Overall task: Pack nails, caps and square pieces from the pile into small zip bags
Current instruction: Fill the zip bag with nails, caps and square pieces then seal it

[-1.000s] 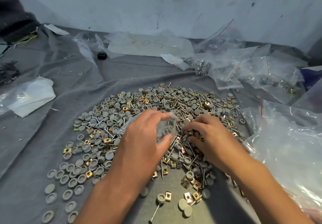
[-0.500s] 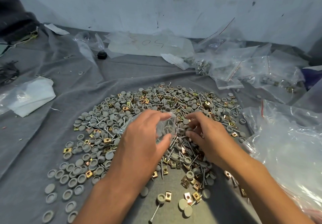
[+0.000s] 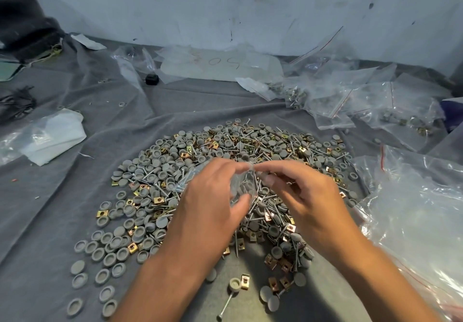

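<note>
A wide pile of grey round caps, steel nails and brass square pieces covers the grey cloth in the middle. Over its centre my left hand holds a small clear zip bag between thumb and fingers; nails and a grey cap show through the plastic. My right hand is at the bag's mouth, its curled fingertips pinching something small that I cannot make out. Loose caps lie in rows at the pile's near left edge.
Filled zip bags are heaped at the back right. A large clear plastic bag lies at the right. A white folded cloth in plastic sits at the left, a small black object near the back, and the wall behind.
My right hand has lifted off the pile and moved up and left to the mouth of the bag. The left hand has held the bag nearly still.
</note>
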`<act>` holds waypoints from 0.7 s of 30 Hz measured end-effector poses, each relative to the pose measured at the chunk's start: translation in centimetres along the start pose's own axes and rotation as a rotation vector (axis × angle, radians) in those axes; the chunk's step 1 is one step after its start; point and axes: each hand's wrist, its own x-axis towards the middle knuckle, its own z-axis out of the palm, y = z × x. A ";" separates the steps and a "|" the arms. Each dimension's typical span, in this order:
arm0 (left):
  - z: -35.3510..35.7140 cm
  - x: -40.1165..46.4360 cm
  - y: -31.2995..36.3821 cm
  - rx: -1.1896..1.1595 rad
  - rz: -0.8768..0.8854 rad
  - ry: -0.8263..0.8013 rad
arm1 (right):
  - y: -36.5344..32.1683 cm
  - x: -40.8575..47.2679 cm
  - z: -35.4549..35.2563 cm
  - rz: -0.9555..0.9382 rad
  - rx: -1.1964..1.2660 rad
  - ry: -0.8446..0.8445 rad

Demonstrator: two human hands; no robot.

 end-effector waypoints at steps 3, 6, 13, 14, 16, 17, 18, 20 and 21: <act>0.0 0.1 -0.1 0.011 -0.001 -0.006 | -0.8 -0.2 0.6 -0.177 -0.095 0.086; 0.0 0.1 -0.2 0.030 0.000 -0.012 | -1.1 -0.7 1.0 -0.231 -0.169 0.111; 0.1 0.1 -0.2 0.044 0.012 -0.017 | -1.0 -0.9 0.9 -0.287 -0.232 0.230; 0.1 0.1 -0.2 0.049 0.010 -0.022 | -1.1 -0.9 1.0 -0.294 -0.235 0.221; 0.3 0.1 -0.2 0.062 0.000 -0.034 | -1.1 -0.9 1.3 -0.290 -0.239 0.188; 0.3 0.1 -0.1 0.062 -0.003 -0.035 | -0.9 -0.9 1.3 -0.284 -0.232 0.192; 0.3 0.0 -0.1 0.052 -0.003 -0.032 | -0.6 -0.7 1.1 -0.274 -0.218 0.218; 0.2 0.0 -0.1 0.023 -0.004 -0.023 | 0.6 -0.3 0.3 -0.197 -0.205 0.279; 0.2 0.0 -0.1 0.014 -0.005 -0.021 | 1.5 0.0 -0.2 -0.121 -0.222 0.273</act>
